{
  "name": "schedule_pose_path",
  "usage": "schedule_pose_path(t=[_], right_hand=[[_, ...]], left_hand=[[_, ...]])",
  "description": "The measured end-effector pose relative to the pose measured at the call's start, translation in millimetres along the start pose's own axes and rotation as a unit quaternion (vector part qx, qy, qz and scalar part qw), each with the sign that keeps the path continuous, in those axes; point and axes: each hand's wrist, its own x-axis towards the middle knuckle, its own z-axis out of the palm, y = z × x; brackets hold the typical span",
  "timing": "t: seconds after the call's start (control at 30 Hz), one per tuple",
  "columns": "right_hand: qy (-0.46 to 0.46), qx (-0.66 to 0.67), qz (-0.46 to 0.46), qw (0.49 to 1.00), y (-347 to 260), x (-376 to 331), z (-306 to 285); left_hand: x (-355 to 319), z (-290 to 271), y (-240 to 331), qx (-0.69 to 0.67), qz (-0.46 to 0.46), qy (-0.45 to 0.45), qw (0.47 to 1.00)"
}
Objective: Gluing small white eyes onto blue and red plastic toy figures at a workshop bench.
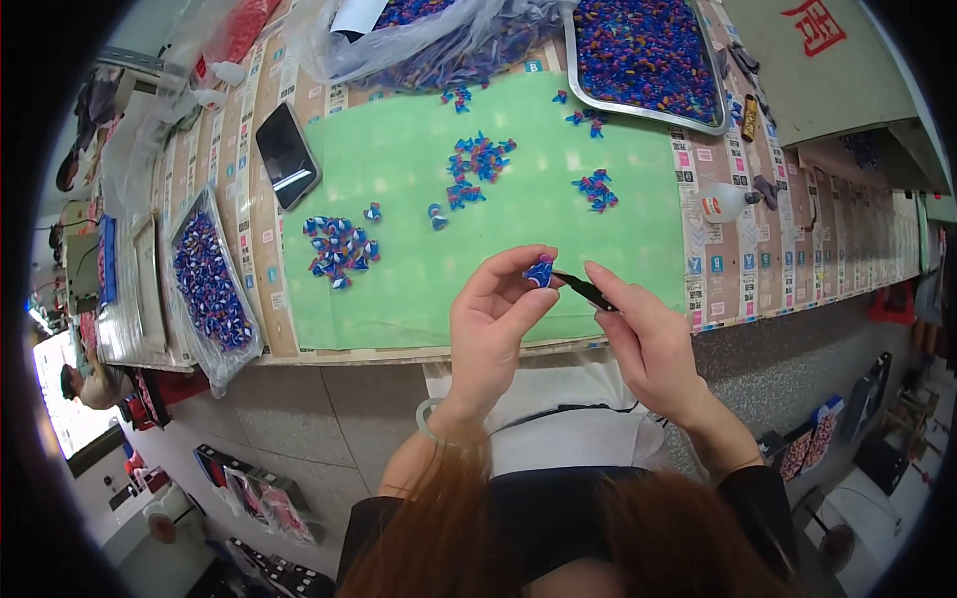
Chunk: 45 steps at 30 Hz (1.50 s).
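You're pinching a small blue and purple bead [539, 271] between the thumb and fingertips of your left hand [490, 329], holding it up just over the near edge of the green mat [399, 159]. Your right hand [653, 344] is gripping a thin black tool [586, 290], fingers closed around it, and its tip is touching the bead, or as good as.

On the mat you're keeping several little heaps of the same blue beads: one pile [340, 247] toward the left edge, another [477, 164] around the middle, a smaller one [595, 189] toward the right edge. A metal tray [716, 100] full of beads is sitting at the far right corner of the mat, and a clear plastic bag [339, 50] of more beads is lying along the far edge. A black phone [287, 154] is lying just off the mat's left edge, and further left a second clear bag [211, 284] of beads is hanging over the near edge of the worktop [743, 269]. A small white bottle [723, 202] is lying on its side just right of the mat.
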Motion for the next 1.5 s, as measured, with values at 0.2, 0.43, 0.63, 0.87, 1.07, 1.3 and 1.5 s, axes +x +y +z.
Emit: schedule_pose_path(t=[0.2, 0.43, 0.63, 0.87, 1.07, 1.3, 1.5], right_hand=[[-0.034, -0.050, -0.009, 0.998, 0, 4, 6], [-0.056, -0.038, 0.017, 0.998, -2, 5, 6], [-0.094, 0.085, 0.076, 0.989, 2, 6, 2], [-0.141, 0.162, 0.128, 0.968, -3, 7, -1], [-0.130, 0.030, 0.035, 0.990, -3, 9, 5], [-0.111, 0.025, 0.054, 0.992, -1, 8, 7], [-0.114, 0.050, 0.057, 0.991, 0, 9, 8]], left_hand=[[-4, -7, -2, 0.028, 0.027, 0.011, 0.999], [-4, -8, 1, 0.043, 0.053, -0.010, 0.998], [-3, -9, 1, 0.085, 0.072, -0.011, 0.994], [-2, -10, 3, 0.071, 0.032, -0.006, 0.997], [-1, -11, 2, 0.065, 0.032, -0.007, 0.997], [0, -14, 1, 0.088, 0.044, -0.016, 0.995], [0, -14, 3, 0.099, 0.042, -0.012, 0.994]])
